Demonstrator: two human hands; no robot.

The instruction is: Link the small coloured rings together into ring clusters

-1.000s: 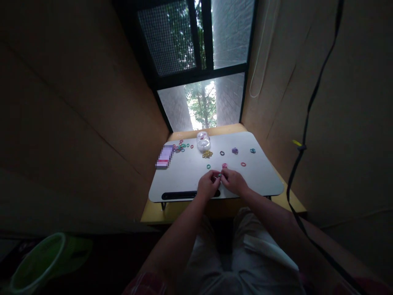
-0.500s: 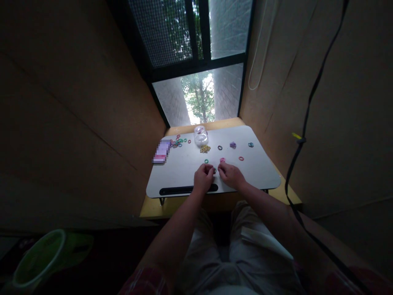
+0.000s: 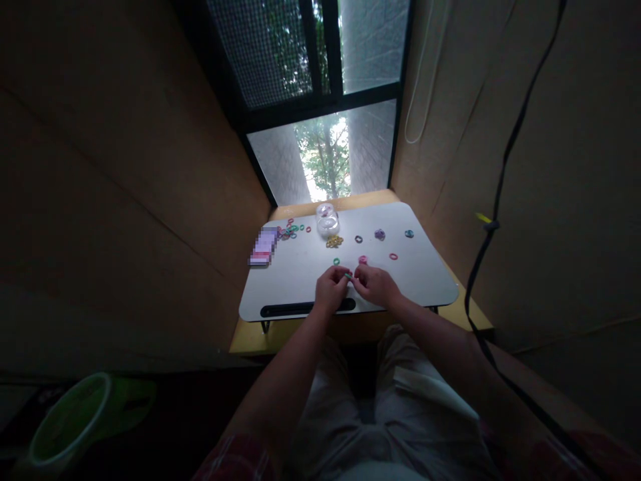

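Over the front of the white lap table [image 3: 280,277], my left hand [image 3: 330,288] is closed, pinching a small green hair tie [image 3: 348,275]. My right hand [image 3: 376,286] is closed too, its fingertips meeting the other end of that tie. Just beyond my fingers lie another green hair tie [image 3: 336,261] and a pink bunch [image 3: 363,259]. Farther back are a yellow pile [image 3: 334,241], a dark tie [image 3: 358,238], a purple bunch [image 3: 379,234], a blue bunch [image 3: 409,234] and a reddish tie [image 3: 393,256].
A clear jar [image 3: 327,222] stands at the back of the table. Mixed ties [image 3: 289,231] lie at the back left, beside a blurred-out phone-like object [image 3: 264,246]. A black slot [image 3: 288,310] runs along the front edge. A dark cord [image 3: 505,160] hangs at right; a green bin [image 3: 75,417] stands lower left.
My right fingertips have moved in to the left hand, and the green hair tie between them now shows more clearly. The bunches on the table have stayed in place.
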